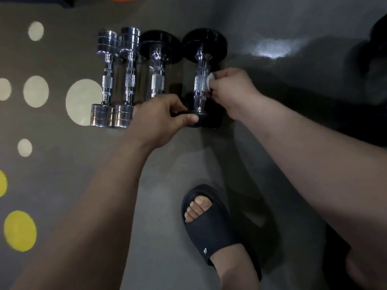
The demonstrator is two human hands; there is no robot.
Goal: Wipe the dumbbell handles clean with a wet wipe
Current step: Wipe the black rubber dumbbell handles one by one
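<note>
Foot in a black slipper (211, 225) at 6 o'clock, nearest the lens; both bare forearms reach up-frame.

Right hand (232, 91): fingers closed on a white wipe (210, 78), pinching it against the right side of the knurled handle (200, 83) of the black dumbbell (204, 41), just right of centre.

Left hand (159, 120): curled round that dumbbell's near end weight (206, 120), thumb pressed on it.

The dumbbell lies on the grey floor (167, 185), handle running 12 to 6. At its 9 o'clock, parallel: a second black dumbbell (157, 80), the inner chrome dumbbell (129, 80), then the outer chrome dumbbell (107, 80).

Pale dots (36, 91) on the floor at 9 o'clock, a yellow dot (20, 230) at 8.
</note>
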